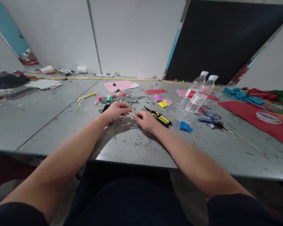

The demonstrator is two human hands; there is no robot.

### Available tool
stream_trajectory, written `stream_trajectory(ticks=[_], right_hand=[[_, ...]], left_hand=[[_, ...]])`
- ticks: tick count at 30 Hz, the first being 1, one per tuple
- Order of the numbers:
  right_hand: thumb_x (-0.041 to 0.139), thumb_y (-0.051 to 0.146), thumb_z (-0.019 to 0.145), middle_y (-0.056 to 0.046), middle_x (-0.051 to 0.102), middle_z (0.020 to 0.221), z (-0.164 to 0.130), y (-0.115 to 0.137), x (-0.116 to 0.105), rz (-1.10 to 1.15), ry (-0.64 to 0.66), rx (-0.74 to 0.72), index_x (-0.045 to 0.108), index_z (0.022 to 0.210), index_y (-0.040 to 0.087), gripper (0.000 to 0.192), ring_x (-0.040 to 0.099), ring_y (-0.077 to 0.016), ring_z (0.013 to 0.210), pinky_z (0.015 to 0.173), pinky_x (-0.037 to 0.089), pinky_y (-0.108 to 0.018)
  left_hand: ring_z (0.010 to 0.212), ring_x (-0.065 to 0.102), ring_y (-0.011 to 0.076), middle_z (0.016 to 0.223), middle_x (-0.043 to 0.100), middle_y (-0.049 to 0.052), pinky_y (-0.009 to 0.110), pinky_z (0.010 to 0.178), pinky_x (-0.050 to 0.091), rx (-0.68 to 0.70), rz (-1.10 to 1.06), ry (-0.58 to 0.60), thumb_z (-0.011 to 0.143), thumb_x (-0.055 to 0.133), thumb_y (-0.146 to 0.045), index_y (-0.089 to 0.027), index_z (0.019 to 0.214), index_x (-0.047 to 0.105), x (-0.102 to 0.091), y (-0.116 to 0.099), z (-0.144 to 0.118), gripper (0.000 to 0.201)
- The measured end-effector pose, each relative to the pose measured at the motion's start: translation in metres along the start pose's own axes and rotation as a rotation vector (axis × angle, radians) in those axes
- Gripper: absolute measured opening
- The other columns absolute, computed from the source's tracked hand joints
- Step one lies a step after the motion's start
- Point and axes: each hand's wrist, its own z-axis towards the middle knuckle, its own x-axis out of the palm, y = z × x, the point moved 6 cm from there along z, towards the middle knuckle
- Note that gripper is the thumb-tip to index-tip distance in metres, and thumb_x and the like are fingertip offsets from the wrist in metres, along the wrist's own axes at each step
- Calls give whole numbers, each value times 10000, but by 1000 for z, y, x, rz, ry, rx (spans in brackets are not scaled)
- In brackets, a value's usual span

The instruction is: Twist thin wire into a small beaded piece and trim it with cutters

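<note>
A thin, pale stick or wire (131,113) is pinched between the two hands at the middle of the grey table (136,147), its ends taken by the fingertips of the left hand (115,112) and the right hand (145,120); both sets of fingers are pressed together on it, though what exactly it is cannot be made out at this size. It is judged to be very light and slender, probably springy and easily bent or dropped, so it is best held near its ends with fingertips only, and gently. Just beside the right hand a pair of yellow-and-black cutters (159,118) is laid on the table, with a blue lump (185,126) of what looks like clay near it. Beyond the hands small pink, green and yellow clay pieces (110,98) are scattered (some seem stuck on thin sticks), and a dark phone (105,108) is partly hidden behind the left hand. Two clear plastic bottles (199,94) are lying tilted to the right, well apart from the hands, and red paper sheets (250,116) are spread further right with a roll of tape (267,117) on them. The table surface is seen to be scuffed, scratched and speckled with scraps. Behind it white panels (132,34) and a black board (221,37) are leaned against the wall.
</note>
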Motion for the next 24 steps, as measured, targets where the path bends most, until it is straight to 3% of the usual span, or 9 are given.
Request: stream_trajectory(ticks=[9, 17, 21, 24], right_hand=[[550, 330, 890, 21, 519, 604, 1, 1, -5, 9, -64, 28, 512, 633, 195, 292, 460, -130, 621, 640, 336, -276], [541, 381, 895, 30, 521, 581, 1, -12, -11, 109, -200, 139, 567, 683, 190, 287, 465, -134, 608, 615, 350, -269], [554, 354, 923, 14, 582, 628, 3, -12, -8, 56, -122, 138, 615, 705, 172, 291, 509, -135, 638, 638, 363, -269], [628, 349, 909, -12, 649, 716, 2, -2, -3, -19, 18, 68, 683, 764, 153, 250, 554, -137, 690, 669, 383, -265]], left_hand=[[720, 624, 104, 841, 743, 47, 242, 712, 486, -57, -43, -7, 770, 783, -238, -177, 818, 746, 2, -4, -4, 86], [766, 653, 118, 886, 753, 63, 242, 730, 506, -43, -7, 124, 790, 776, -285, -177, 834, 766, 8, 1, -5, 117], [698, 611, 98, 848, 734, 50, 229, 690, 488, -6, 27, 61, 812, 758, -298, -176, 827, 764, 2, 5, 0, 123], [658, 585, 95, 819, 722, 44, 232, 671, 480, -7, 38, -9, 807, 759, -293, -180, 807, 758, -3, 6, 4, 113]])
